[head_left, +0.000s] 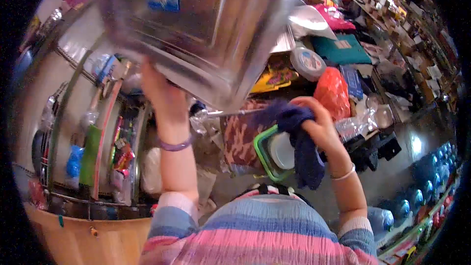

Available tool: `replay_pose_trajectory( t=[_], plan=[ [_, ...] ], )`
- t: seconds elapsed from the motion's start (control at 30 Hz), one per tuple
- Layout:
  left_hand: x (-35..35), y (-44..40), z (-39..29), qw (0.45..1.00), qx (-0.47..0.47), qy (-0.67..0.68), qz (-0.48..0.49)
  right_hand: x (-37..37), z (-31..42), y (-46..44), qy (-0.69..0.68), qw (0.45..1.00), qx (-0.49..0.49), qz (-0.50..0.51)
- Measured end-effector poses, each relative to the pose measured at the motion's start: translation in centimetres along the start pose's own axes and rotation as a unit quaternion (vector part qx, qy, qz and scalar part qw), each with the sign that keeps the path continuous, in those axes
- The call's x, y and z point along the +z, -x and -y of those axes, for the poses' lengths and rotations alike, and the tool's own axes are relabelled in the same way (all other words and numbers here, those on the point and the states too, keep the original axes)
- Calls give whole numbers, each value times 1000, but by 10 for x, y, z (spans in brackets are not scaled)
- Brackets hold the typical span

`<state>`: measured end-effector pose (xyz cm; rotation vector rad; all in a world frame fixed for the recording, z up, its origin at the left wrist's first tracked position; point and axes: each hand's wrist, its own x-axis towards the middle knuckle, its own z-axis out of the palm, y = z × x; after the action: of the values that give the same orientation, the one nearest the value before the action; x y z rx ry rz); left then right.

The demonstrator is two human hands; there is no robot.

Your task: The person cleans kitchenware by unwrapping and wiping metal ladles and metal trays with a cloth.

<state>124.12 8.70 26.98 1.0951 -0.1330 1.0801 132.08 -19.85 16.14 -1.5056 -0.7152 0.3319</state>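
Supporting the raised clear rectangular container point(189, 32), the left hand point(164, 91) has its fingers hidden, so I cannot tell their grip; the right hand point(314, 118) grasps a navy cloth point(308, 162). One-sided support could let the container slip toward the red plastic bag point(332, 93).

a rack shelf point(81, 108) carries a blue bundle point(75, 159) and green sheet point(90, 154); blue bottles point(384, 219) line the floor point(363, 191).

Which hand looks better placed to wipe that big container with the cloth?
Probably the right hand: it grips the dark blue cloth. The left hand is at the container's lower edge, seemingly holding it up, so it looks less free to wipe.
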Motion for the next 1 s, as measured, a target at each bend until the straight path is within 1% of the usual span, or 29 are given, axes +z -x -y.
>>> replay_pose_trajectory(
  t=[0.03,0.07,0.1,0.13,0.17,0.2,0.23,0.27,0.3,0.33,0.37,0.4,0.43,0.47,0.53,0.57,0.63,0.67,0.73,0.8,0.87,0.93,1.0],
  plan=[
    [-17,-1,19,998,-29,-49,29,0,16,-3,-38,995,-82,-38],
    [-19,3,25,986,-119,73,89,4,33,0,-50,990,-96,-86],
    [-21,7,31,950,-219,179,129,11,42,4,-24,982,-156,-102],
    [-20,12,46,845,-311,386,200,19,48,8,3,970,-214,-118],
    [-19,17,61,693,-428,529,239,28,54,8,103,934,-307,-154],
    [-15,20,76,637,-449,570,261,36,57,9,200,879,-391,-188],
    [-11,23,92,579,-471,603,282,49,73,7,230,906,-346,-79],
    [-10,33,97,624,-450,585,257,61,88,5,262,919,-292,29],
    [-11,39,98,691,-414,548,225,72,81,-3,272,894,-354,39],
    [-12,49,97,777,-375,473,180,84,73,-10,281,864,-415,48],
    [-14,55,96,810,-363,432,160,95,66,-18,288,830,-474,55],
    [-18,61,92,847,-350,377,133,99,66,-23,295,810,-505,46],
    [-20,66,90,867,-342,343,119,100,71,-27,293,815,-498,45],
    [-23,69,88,875,-340,327,112,100,76,-31,290,821,-490,45],
    [-29,78,85,891,-335,293,95,92,90,-49,302,808,-505,-27],
    [-29,80,83,894,-335,285,93,87,95,-65,285,794,-530,-87],
    [-33,85,81,903,-332,260,82,71,94,-96,302,793,-497,-181],
    [-34,87,82,902,-333,263,79,61,91,-112,291,809,-467,-204],
    [-36,89,80,907,-331,250,75,49,72,-123,253,829,-453,-208],
    [-37,92,81,906,-331,255,73,65,31,-92,245,839,-444,-198],
    [-36,97,82,905,-333,254,73,88,-2,-56,243,849,-469,-25],
    [-37,100,83,906,-334,250,69,103,10,-29,196,803,-557,77],
    [-39,100,82,910,-333,240,65,114,37,-31,142,782,-601,80]
  ],
)
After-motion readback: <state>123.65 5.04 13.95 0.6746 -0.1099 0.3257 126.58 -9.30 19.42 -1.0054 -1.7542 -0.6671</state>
